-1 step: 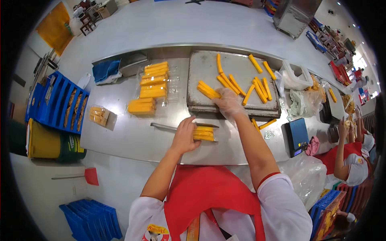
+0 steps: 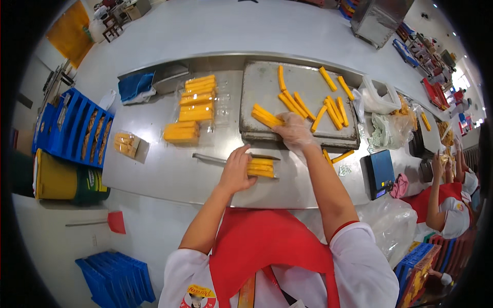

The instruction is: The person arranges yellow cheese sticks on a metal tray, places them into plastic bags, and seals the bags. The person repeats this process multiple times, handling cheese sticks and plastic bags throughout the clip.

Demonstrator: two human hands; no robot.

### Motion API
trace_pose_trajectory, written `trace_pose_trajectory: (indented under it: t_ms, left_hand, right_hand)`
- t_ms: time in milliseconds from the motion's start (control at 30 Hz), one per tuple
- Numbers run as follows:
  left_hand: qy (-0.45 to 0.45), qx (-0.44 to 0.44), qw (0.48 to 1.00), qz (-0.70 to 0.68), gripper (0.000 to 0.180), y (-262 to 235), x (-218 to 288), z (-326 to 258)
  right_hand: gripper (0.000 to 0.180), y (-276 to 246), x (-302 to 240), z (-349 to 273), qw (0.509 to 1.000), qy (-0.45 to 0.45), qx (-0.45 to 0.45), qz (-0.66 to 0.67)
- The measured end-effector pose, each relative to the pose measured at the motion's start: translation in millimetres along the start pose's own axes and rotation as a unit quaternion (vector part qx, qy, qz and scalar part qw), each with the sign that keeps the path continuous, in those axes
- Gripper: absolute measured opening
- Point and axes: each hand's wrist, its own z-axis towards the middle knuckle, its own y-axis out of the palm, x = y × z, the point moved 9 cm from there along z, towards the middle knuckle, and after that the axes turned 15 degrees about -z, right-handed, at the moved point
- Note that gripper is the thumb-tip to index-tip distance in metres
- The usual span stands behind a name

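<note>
My left hand [image 2: 238, 170] is closed around the left end of a clear bag of yellow sticks [image 2: 262, 168], which lies on the steel table just in front of me. A flat metal blade [image 2: 209, 158] runs behind that bag, partly covered by the hand. My right hand [image 2: 295, 131], in a clear plastic glove, grips a small bunch of yellow bread-like sticks [image 2: 263, 115] at the near edge of a worn metal tray [image 2: 257, 84]. Several loose sticks [image 2: 333, 114] lie on the tray around it. Two more sticks [image 2: 342, 156] rest by the tray's near right corner.
Filled clear packs [image 2: 196, 110] are lined up left of the tray, with one pack [image 2: 126, 145] further left. A blue scale [image 2: 380, 174], pink cloth [image 2: 399, 185] and white plastic container [image 2: 380, 97] stand at the right. Blue crates [image 2: 77, 128] flank the table; co-workers [image 2: 446, 205] work far right.
</note>
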Motion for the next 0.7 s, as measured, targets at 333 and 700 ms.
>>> trace_pose_trajectory:
  t_ms: [333, 700]
  left_hand:
    - [-0.007, -0.005, 0.999, -0.038, 0.07, 3, -7, -2]
    - [0.012, -0.004, 1.0, -0.028, 0.072, 8, -1, -2]
  right_hand:
    - [0.045, 8, 9, -111, 0.98, -0.155, -0.089, -0.089]
    - [0.026, 78, 85, -133, 0.971, 0.109, 0.003, 0.211]
